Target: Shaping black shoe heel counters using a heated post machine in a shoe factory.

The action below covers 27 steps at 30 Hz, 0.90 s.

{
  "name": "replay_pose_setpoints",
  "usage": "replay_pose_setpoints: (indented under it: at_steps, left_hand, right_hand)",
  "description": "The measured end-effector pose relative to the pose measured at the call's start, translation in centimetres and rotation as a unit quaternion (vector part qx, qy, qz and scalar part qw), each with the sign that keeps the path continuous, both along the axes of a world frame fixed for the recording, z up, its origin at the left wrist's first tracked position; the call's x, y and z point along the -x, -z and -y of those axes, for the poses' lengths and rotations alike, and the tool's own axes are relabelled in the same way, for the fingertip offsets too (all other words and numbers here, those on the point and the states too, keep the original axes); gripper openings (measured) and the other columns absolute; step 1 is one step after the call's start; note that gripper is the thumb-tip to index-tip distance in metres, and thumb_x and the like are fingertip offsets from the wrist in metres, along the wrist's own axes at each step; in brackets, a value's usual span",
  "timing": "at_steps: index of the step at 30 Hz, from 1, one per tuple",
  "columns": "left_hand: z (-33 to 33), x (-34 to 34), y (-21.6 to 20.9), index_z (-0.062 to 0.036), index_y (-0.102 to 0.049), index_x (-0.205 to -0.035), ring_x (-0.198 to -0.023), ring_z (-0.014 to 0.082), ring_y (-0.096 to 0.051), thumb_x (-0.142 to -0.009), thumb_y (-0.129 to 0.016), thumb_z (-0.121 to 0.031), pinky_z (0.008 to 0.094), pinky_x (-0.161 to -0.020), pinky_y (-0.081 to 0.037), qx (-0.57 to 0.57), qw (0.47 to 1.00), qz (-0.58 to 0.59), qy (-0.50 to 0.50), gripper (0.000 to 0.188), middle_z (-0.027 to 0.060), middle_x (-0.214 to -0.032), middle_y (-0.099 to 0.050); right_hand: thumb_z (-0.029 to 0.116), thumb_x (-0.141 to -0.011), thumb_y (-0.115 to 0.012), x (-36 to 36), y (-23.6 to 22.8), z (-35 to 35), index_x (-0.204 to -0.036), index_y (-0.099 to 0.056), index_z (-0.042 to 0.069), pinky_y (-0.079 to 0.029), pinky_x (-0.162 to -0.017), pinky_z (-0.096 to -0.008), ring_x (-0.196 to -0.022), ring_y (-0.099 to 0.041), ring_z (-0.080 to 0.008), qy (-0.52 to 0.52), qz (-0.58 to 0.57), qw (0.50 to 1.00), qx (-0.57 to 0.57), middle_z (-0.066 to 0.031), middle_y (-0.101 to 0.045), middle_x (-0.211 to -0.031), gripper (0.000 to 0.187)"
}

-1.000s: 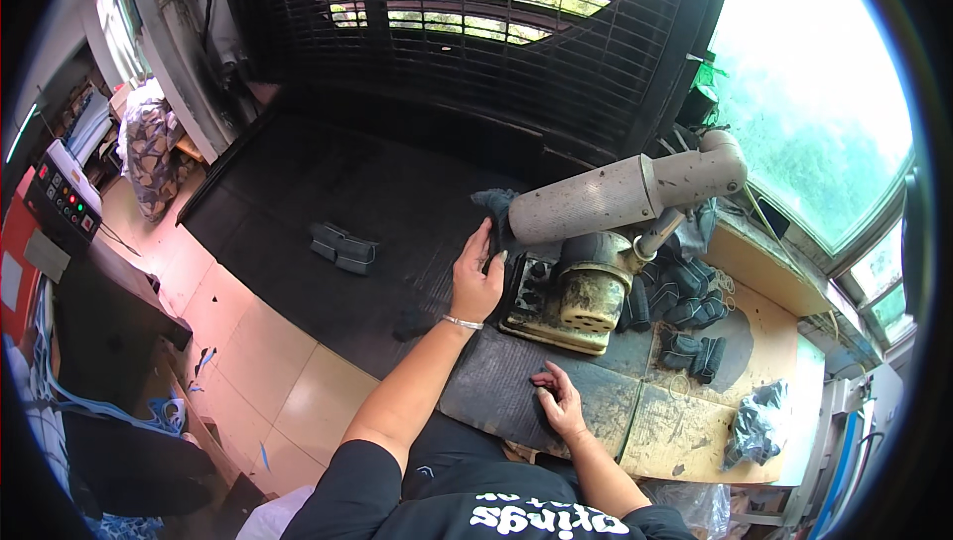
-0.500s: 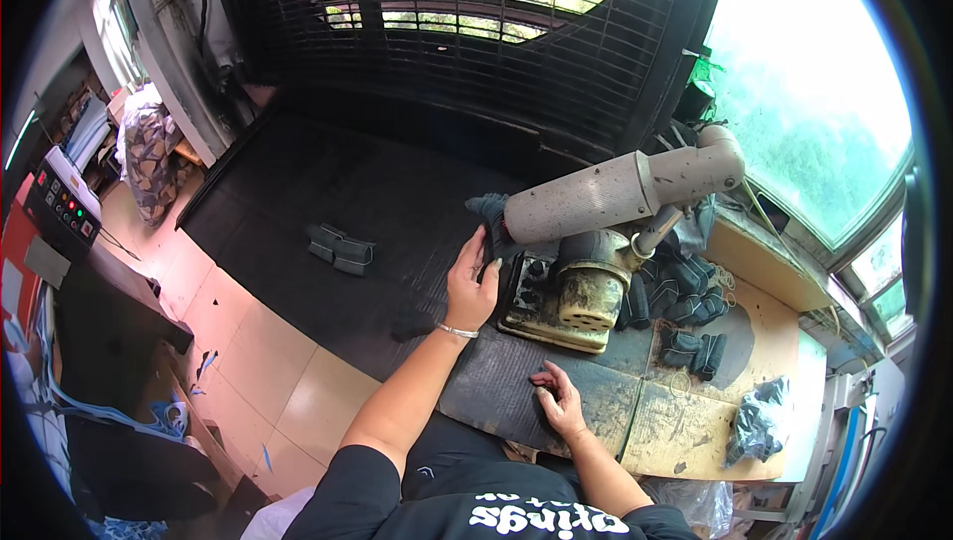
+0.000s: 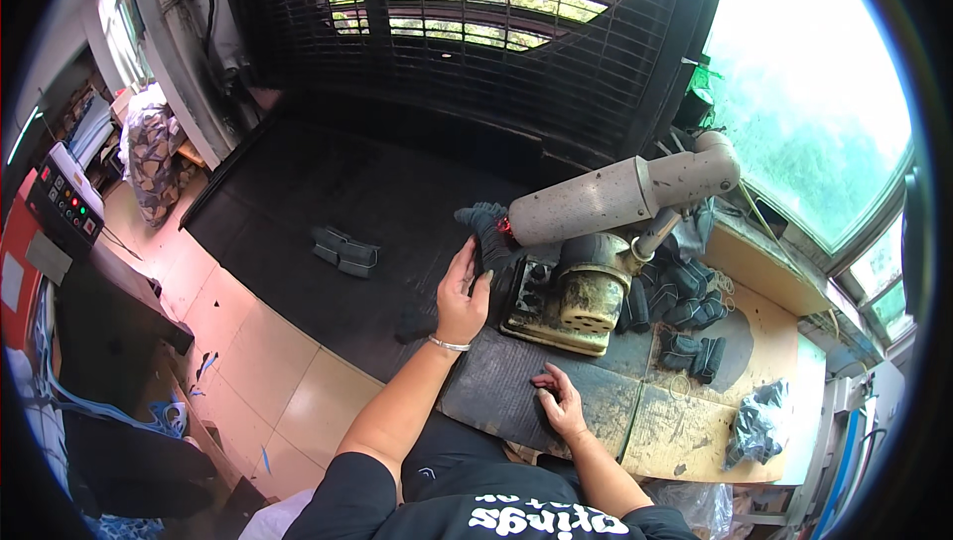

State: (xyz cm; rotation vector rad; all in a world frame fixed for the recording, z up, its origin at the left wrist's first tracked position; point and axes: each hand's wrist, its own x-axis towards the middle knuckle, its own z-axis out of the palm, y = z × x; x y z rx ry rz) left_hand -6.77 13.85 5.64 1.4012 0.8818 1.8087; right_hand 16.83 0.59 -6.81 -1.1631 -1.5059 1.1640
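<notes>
My left hand (image 3: 463, 297) grips a dark grey ribbed knit piece (image 3: 486, 237) between fingers and thumb. Its far end bends over to the left, right in front of the nozzle of a pale metal hot-air blower (image 3: 581, 204). A red glow shows at that nozzle. Whether the knit piece is a glove or a sock I cannot tell. My right hand (image 3: 562, 405) rests on the dark ridged board (image 3: 496, 381), fingers loosely bent and apart, with nothing visible in them. On the black surface to the left lies a banded dark bundle (image 3: 345, 252).
The blower's motor base (image 3: 586, 292) stands right of my left hand. Several dark bundles (image 3: 685, 297) and a grey plastic bag (image 3: 757, 423) lie farther right, below the window. A black grille (image 3: 476, 73) rises at the back. A button panel (image 3: 68, 202) stands left.
My left hand and the knit piece have shifted slightly left, uncovering the red glow at the nozzle. The right hand stays in place.
</notes>
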Motion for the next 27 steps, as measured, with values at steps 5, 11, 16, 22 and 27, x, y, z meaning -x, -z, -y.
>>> replay_pose_setpoints:
  at_steps: [5, 11, 16, 22, 27]
  left_hand:
    - [0.8, 0.5, 0.1, 0.0103, -0.036, -0.141, -0.130, 0.0212, -0.048, -0.090, -0.054, 0.009, 0.0304, -0.108, -0.038, -0.004, 1.000, -0.018, -0.005, 0.054, 0.0180, -0.143, -0.045]
    - [0.7, 0.4, 0.1, 0.0082, -0.039, -0.140, -0.128, 0.0202, -0.050, -0.089, -0.057, 0.008, 0.0298, -0.106, -0.040, 0.006, 0.999, -0.040, -0.003, 0.054, 0.0171, -0.142, -0.047]
    - [-0.3, -0.1, 0.4, 0.0072, -0.040, -0.140, -0.127, 0.0196, -0.050, -0.089, -0.057, 0.008, 0.0292, -0.106, -0.039, 0.007, 0.998, -0.061, -0.010, 0.054, 0.0157, -0.140, -0.049]
    - [-1.9, -1.1, 1.1, 0.0061, -0.045, -0.137, -0.122, 0.0244, -0.055, -0.086, -0.054, 0.006, 0.0313, -0.102, -0.044, 0.004, 0.997, -0.080, -0.018, 0.052, 0.0188, -0.136, -0.052]
    - [-2.3, -1.4, 1.1, 0.0059, -0.046, -0.136, -0.121, 0.0246, -0.056, -0.086, -0.054, 0.005, 0.0315, -0.102, -0.044, 0.002, 0.996, -0.087, -0.013, 0.051, 0.0190, -0.135, -0.053]
  right_hand:
    - [0.000, -0.088, -0.055, 0.0, -0.1, 0.0, -0.136, -0.040, -0.004, -0.046, -0.095, -0.0298, -0.102, -0.060, -0.0172, -0.009, -0.001, 1.000, 0.004, -0.0136, -0.063, -0.112, 0.050]
    - [0.000, -0.088, -0.054, 0.0, -0.6, 0.2, -0.137, -0.040, -0.004, -0.046, -0.095, -0.0296, -0.102, -0.060, -0.0170, -0.009, 0.010, 1.000, 0.008, -0.0132, -0.063, -0.111, 0.050]
    - [0.000, -0.088, -0.054, -0.1, 0.1, 0.1, -0.137, -0.040, -0.004, -0.046, -0.095, -0.0297, -0.102, -0.060, -0.0169, -0.012, -0.007, 1.000, 0.012, -0.0130, -0.063, -0.112, 0.051]
    - [0.001, -0.088, -0.055, -0.1, -0.2, 0.0, -0.136, -0.041, -0.005, -0.046, -0.095, -0.0299, -0.102, -0.060, -0.0171, -0.012, -0.001, 1.000, 0.014, -0.0130, -0.064, -0.111, 0.050]
    - [0.001, -0.088, -0.054, -0.1, -0.3, 0.1, -0.136, -0.041, -0.005, -0.046, -0.094, -0.0298, -0.102, -0.061, -0.0170, -0.012, 0.002, 1.000, 0.013, -0.0128, -0.064, -0.111, 0.050]
